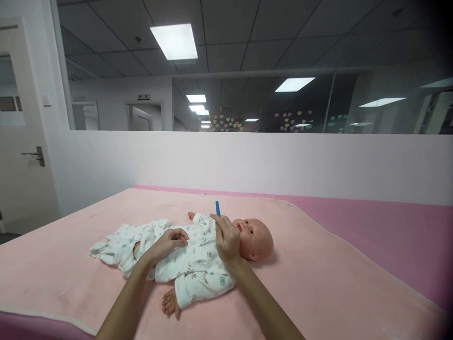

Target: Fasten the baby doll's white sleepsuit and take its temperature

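A bald baby doll lies on its back, head to the right, in a white printed top and matching trousers. My right hand is closed over the doll's upper chest, beside its chin. From its fingers a narrow flat blue strip sticks up; its lower end is hidden. My left hand rests at the doll's belly, fingers curled and fingertips together against the front of the top. Whether they pinch much cloth is hard to see. One doll hand lies palm up near me.
A pink padded mat spreads under the doll, with a darker pink surface at the right. Behind stands a low white wall below a wide window. A door is at the far left.
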`<state>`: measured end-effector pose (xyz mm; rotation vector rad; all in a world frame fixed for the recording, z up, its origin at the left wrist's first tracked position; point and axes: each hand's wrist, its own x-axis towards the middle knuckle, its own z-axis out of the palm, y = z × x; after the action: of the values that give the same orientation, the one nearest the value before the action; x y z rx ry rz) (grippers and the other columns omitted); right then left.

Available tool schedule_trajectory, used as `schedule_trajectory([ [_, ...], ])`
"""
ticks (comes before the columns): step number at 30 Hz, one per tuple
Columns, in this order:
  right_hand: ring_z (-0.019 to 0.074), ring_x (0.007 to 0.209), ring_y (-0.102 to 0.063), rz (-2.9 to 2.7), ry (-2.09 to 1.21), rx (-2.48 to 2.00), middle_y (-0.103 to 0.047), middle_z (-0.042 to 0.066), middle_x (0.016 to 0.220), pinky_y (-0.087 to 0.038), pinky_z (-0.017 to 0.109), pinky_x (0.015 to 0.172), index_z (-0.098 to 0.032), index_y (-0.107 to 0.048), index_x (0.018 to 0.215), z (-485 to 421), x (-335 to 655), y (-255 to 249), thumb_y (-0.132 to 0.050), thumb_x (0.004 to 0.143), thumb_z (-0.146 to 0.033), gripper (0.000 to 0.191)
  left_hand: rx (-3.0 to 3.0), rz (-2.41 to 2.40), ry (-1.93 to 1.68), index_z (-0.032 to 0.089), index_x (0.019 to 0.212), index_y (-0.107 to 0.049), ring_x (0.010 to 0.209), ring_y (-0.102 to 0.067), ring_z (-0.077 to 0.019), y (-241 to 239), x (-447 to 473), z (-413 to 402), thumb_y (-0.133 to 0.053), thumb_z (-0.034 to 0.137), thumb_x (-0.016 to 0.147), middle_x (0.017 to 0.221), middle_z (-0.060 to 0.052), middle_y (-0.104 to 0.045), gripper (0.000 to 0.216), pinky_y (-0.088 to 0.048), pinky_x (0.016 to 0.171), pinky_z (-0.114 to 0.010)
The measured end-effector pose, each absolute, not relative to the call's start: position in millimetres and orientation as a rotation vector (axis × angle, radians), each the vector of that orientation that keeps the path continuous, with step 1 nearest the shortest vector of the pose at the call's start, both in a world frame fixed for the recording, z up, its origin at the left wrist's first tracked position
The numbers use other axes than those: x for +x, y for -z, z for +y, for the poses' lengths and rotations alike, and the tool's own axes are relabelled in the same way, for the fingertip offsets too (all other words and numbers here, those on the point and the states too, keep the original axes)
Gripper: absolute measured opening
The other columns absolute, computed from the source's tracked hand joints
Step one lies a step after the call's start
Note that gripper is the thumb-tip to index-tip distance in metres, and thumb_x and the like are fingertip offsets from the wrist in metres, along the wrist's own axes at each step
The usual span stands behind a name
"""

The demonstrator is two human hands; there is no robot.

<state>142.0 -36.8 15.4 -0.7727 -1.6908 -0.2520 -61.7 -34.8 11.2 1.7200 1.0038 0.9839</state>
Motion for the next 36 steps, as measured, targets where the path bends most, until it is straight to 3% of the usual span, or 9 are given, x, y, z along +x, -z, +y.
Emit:
schedule_trajectory([
  [3, 0.0147, 0.083, -0.059, -1.727, 0.345, -0.675, -0.062, 0.004, 0.096, -0.046, 0.027, 0.068, -0.022, -0.051, 0.111, -41, 141, -14, -0.033, 0.079, -0.008, 0.039, 1.734, 0.992, -0.988, 0.016, 0.074, -0.059, 0.066, -0.047, -0.0123, -11, -62, -35, -0.059, 0.027, 0.066, 0.067, 0.0, -0.054, 0.014, -0.035, 0.063, -0.023],
  [6, 0.014, 0.07, -0.058, -1.679, 0.427, -0.687, -0.063, 0.003, 0.087, -0.046, 0.027, 0.063, -0.021, -0.051, 0.106, -40, 142, -13, -0.038, 0.076, -0.009, 0.035, 1.745, 1.001, -0.981, 0.015, 0.074, -0.059, 0.066, -0.047, -0.0127, -11, -62, -35, -0.058, 0.028, 0.066, 0.067, 0.0, -0.053, 0.015, -0.035, 0.063, -0.023],
  [12, 0.0118, 0.058, -0.05, -1.675, 0.267, -0.83, -0.056, 0.001, 0.067, -0.037, 0.024, 0.053, -0.017, -0.055, 0.087, -39, 144, -18, -0.052, 0.075, -0.027, 0.016, 1.741, 0.992, -0.971, 0.015, 0.074, -0.058, 0.065, -0.045, -0.0121, -13, -62, -35, -0.058, 0.027, 0.066, 0.066, 0.001, -0.052, 0.014, -0.033, 0.061, -0.023],
  [17, 0.0077, 0.041, -0.035, -1.467, -0.464, -0.895, -0.039, -0.004, 0.041, -0.029, 0.023, 0.045, -0.017, -0.051, 0.054, -42, 147, -39, -0.042, 0.08, -0.044, 0.039, 1.726, 0.986, -0.994, 0.015, 0.073, -0.058, 0.064, -0.045, -0.0113, -11, -63, -34, -0.058, 0.025, 0.066, 0.065, 0.002, -0.052, 0.012, -0.032, 0.061, -0.022],
  [21, 0.0059, 0.036, -0.031, -1.144, -1.173, -0.648, -0.033, -0.007, 0.037, -0.024, 0.019, 0.039, -0.019, -0.05, 0.061, -49, 154, -69, -0.049, 0.077, -0.044, 0.03, 1.704, 0.957, -1.007, 0.015, 0.074, -0.059, 0.064, -0.044, -0.0108, -10, -63, -33, -0.059, 0.023, 0.066, 0.065, 0.002, -0.051, 0.011, -0.032, 0.061, -0.022],
  [24, 0.0038, 0.033, -0.022, -0.998, -1.426, -0.402, -0.029, -0.01, 0.037, -0.02, 0.017, 0.035, -0.02, -0.046, 0.066, -59, 165, -97, -0.055, 0.075, -0.034, 0.019, 1.687, 0.931, -1.019, 0.014, 0.074, -0.06, 0.063, -0.044, -0.0105, -9, -63, -31, -0.06, 0.022, 0.065, 0.064, 0.002, -0.051, 0.012, -0.032, 0.06, -0.022],
  [30, 0.004, 0.028, -0.006, -1.158, -1.309, -0.172, -0.018, -0.013, 0.033, -0.011, 0.017, 0.029, -0.022, -0.029, 0.055, -70, 186, -132, -0.042, 0.082, -0.04, 0.035, 1.667, 0.917, -1.033, 0.014, 0.074, -0.061, 0.064, -0.045, -0.0105, -6, -63, -29, -0.06, 0.021, 0.066, 0.066, 0.001, -0.052, 0.011, -0.032, 0.062, -0.022],
  [33, 0.0055, 0.026, -0.011, -1.512, -1.15, -0.466, -0.021, -0.013, 0.031, -0.011, 0.021, 0.029, -0.024, -0.03, 0.052, -64, 181, -131, -0.038, 0.081, -0.044, 0.036, 1.67, 0.923, -1.027, 0.014, 0.074, -0.06, 0.064, -0.045, -0.0103, -7, -63, -29, -0.06, 0.021, 0.066, 0.065, 0.002, -0.052, 0.011, -0.032, 0.061, -0.022],
  [36, 0.0054, 0.03, -0.021, -1.762, -0.951, -0.766, -0.03, -0.011, 0.034, -0.015, 0.021, 0.031, -0.024, -0.035, 0.05, -64, 170, -133, -0.046, 0.077, -0.038, 0.033, 1.678, 0.929, -1.021, 0.014, 0.073, -0.06, 0.063, -0.045, -0.01, -6, -63, -28, -0.06, 0.021, 0.065, 0.064, 0.002, -0.052, 0.01, -0.032, 0.061, -0.022],
])
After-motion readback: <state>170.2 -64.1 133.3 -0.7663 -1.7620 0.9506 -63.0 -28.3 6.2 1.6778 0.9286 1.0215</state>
